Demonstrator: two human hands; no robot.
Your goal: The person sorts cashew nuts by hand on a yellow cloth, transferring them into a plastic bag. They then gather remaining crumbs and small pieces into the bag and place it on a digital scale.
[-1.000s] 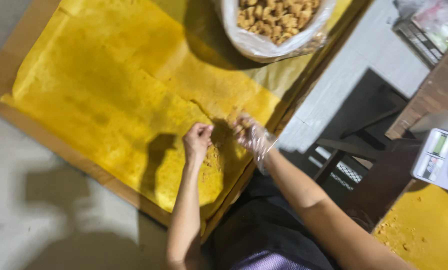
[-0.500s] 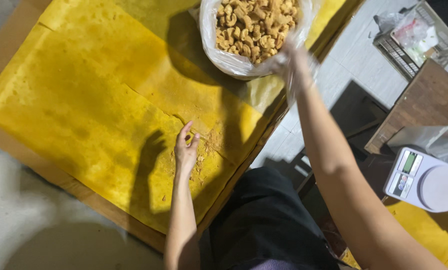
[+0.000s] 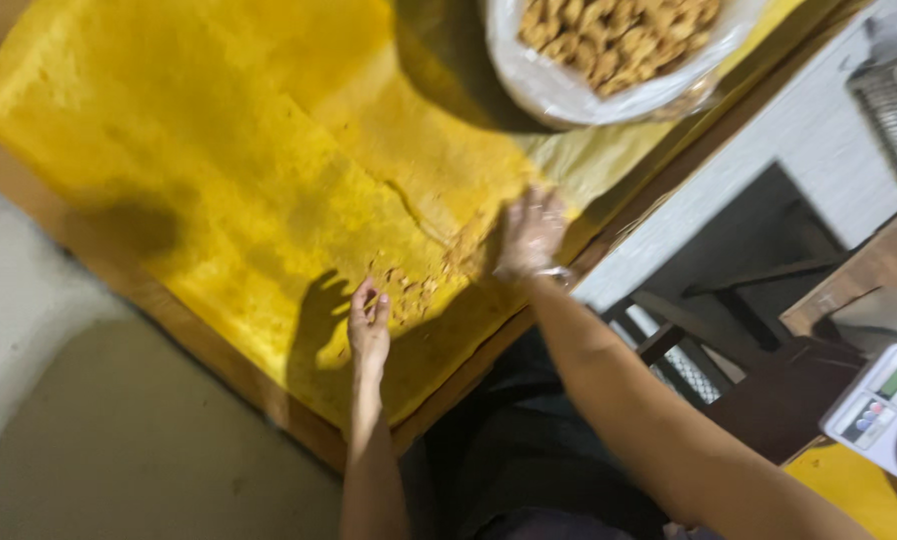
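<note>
Left hand: the left hand (image 3: 369,325) lies low on the yellow paper sheet (image 3: 219,180), fingers straight and together, released and grasping nothing; its fingertips point toward 12 o'clock and reach the near edge of the crumbs.
Right hand: the right hand (image 3: 531,232), in a thin clear glove, rests palm down on the sheet at about 2 o'clock from the left hand, fingers spread loosely; the picture is blurred here, so I cannot tell whether it pinches anything.
Crumbs: a scatter of small brown crumbs (image 3: 414,285) lies on the sheet between the two hands, just beside a tear or overlap line in the paper.
Sheet: yellow, stained and creased, it covers a brown wooden board (image 3: 299,425) whose bare edge runs along the 6 to 9 o'clock side.
Bag of snacks: a clear plastic bag (image 3: 569,95) full of light brown fried pieces (image 3: 619,35) stands on the sheet at 1 o'clock from the right hand, well apart from it.
Scale: a small white kitchen scale (image 3: 884,410) with coloured buttons sits at 4 o'clock, near the picture's right edge.
Wire basket: a metal wire basket (image 3: 894,110) shows at 2 o'clock, partly cut off.
Floor: grey floor (image 3: 89,430) at 8 o'clock.
</note>
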